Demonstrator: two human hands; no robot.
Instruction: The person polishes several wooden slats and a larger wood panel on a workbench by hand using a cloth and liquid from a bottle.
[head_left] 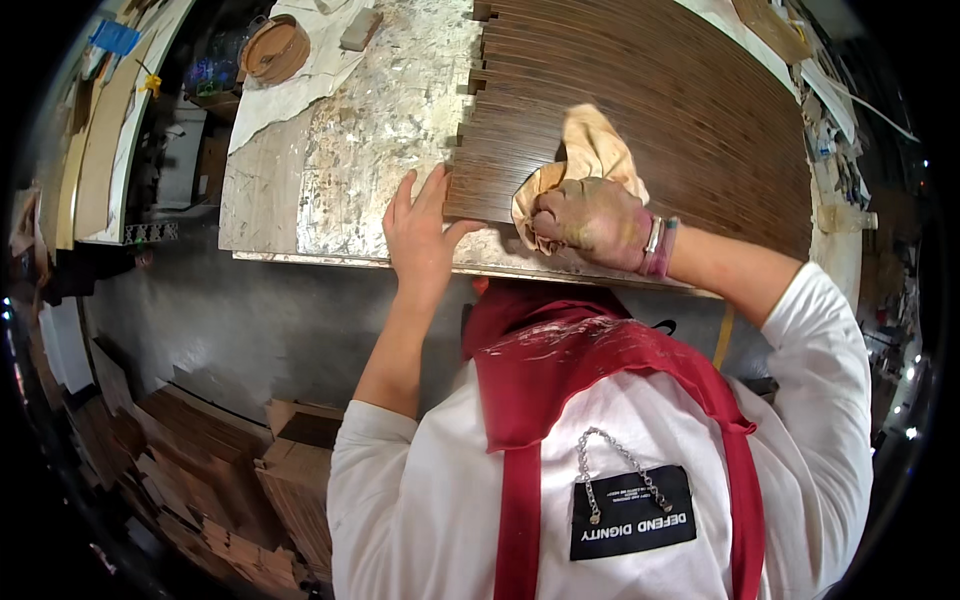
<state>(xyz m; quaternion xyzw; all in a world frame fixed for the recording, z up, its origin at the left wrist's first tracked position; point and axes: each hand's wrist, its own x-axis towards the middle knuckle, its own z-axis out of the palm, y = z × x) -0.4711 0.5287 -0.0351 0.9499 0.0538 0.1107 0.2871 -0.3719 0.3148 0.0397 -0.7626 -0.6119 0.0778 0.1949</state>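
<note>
A dark brown striped wood panel [700, 130] lies flat on the worktable, its left edge stepped with small notches. My right hand [598, 220], in a stained thin glove, is closed on a crumpled tan cloth [600, 145] and presses it to the panel near the front edge. Part of the cloth is bunched under the fingers; the rest spreads out beyond them. My bare left hand [420, 222] rests at the panel's near left corner, thumb and fingers apart, with nothing in it.
The paint-spattered worktable [375, 130] shows left of the panel. On it are a round brown container [275, 50] and a small greyish block [361, 29]. Bottles and scraps line the right side. Stacked boards [200, 440] stand on the floor at lower left.
</note>
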